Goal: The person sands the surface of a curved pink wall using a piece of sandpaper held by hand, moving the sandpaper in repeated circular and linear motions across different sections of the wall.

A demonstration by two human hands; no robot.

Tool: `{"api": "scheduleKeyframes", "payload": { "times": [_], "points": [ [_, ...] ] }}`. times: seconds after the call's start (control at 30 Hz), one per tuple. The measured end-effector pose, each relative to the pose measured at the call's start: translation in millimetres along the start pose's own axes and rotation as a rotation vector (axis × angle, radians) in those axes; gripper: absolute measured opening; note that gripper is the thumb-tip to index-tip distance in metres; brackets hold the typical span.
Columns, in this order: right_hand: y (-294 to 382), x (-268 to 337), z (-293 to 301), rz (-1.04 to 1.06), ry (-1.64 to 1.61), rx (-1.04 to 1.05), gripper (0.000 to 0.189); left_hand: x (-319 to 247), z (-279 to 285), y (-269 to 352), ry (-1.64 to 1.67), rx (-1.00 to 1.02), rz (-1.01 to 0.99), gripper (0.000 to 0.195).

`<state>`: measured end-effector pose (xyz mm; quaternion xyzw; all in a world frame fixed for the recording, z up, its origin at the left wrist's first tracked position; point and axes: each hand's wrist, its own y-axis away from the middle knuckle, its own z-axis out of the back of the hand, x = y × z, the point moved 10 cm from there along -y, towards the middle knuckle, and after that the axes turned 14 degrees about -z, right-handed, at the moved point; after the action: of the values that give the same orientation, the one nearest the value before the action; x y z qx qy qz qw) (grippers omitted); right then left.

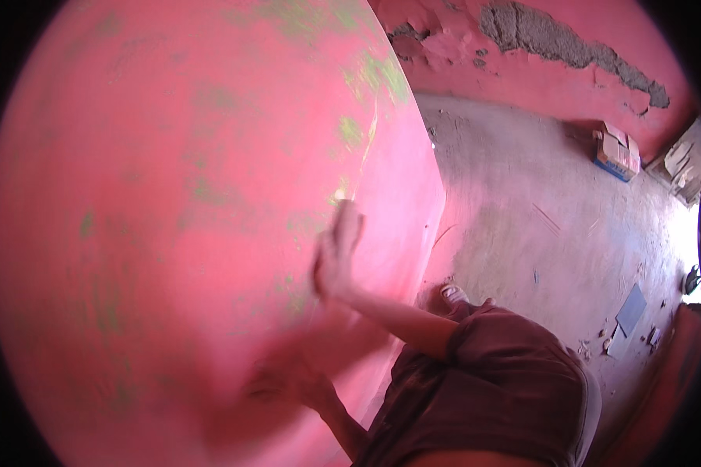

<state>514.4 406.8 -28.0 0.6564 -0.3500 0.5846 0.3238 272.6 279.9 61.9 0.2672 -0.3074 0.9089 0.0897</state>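
A pink painted wall (169,146) fills the left of the view, with green and yellow patches (380,76) showing in the paint. A thin pale line (369,143) runs down the wall above my right hand (332,271). That hand is raised to the wall and blurred; it grips a small flat-ended tool (346,217), whose kind I cannot make out. Lower down, my left hand (304,382) is near the wall, dark and smeared by motion. Its fingers and anything in them are unclear. A broad shadow lies on the wall around it.
The wall ends at an edge (438,204) beside a dusty floor (514,233). Against a far wall with broken plaster (561,44) stands a cardboard box (616,153). A blue-grey sheet (631,309) and debris lie at right, near a bright opening (684,233). My foot (454,293) is by the wall.
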Motion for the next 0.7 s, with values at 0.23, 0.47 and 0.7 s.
{"api": "scheduleKeyframes", "payload": {
  "times": [0.23, 0.47, 0.7],
  "points": [
    [34.7, 24.5, -7.9, 0.175, -0.040, 0.526, 0.051, 7.2, 28.9, -2.4, 0.241, -0.055, 0.165, 0.091],
    [70.7, 50.1, -5.9, -0.127, -0.277, 0.138, 0.057, 63.4, 34.9, 21.1, 0.120, -0.111, 0.135, 0.099],
    [86.9, -20.4, 7.3, -0.029, -0.247, 0.029, 0.057, 162.1, 73.1, 49.7, -0.100, -0.241, 0.172, 0.108]
  ]
}}
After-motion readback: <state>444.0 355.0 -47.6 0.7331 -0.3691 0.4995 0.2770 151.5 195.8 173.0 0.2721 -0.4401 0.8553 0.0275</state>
